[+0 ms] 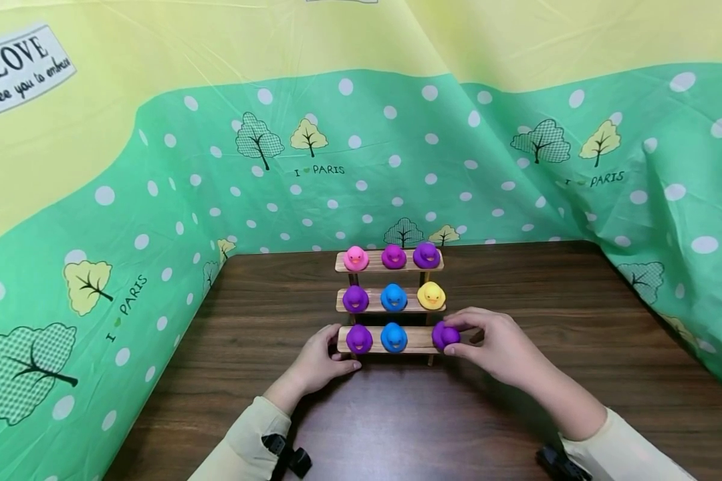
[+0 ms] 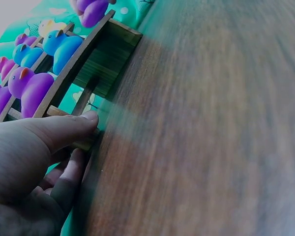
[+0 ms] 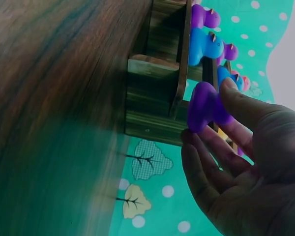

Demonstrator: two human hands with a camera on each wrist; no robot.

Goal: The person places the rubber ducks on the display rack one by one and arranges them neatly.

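Note:
A three-tier wooden display stand (image 1: 418, 339) holds rubber ducks in rows. My left hand (image 1: 319, 361) grips its lower left end, thumb in front; in the left wrist view the thumb (image 2: 71, 129) and fingers close around the corner. At the right end of the bottom tier, my right hand (image 1: 499, 344) pinches a purple rubber duck (image 1: 444, 336) between thumb and fingers. That duck (image 3: 202, 107) is turned sideways, at the tier's edge; whether it touches the wood I cannot tell. Beside it on this tier sit a blue duck (image 1: 394, 338) and another purple duck (image 1: 359, 339).
The middle tier bears a purple duck (image 1: 355, 298), a blue duck (image 1: 394, 298) and a yellow duck (image 1: 431, 296). On top are a pink duck (image 1: 355, 258), a magenta duck (image 1: 394, 256) and a purple duck (image 1: 426, 255). A green-and-yellow printed cloth (image 1: 313, 200) surrounds the dark wooden table (image 1: 265, 307).

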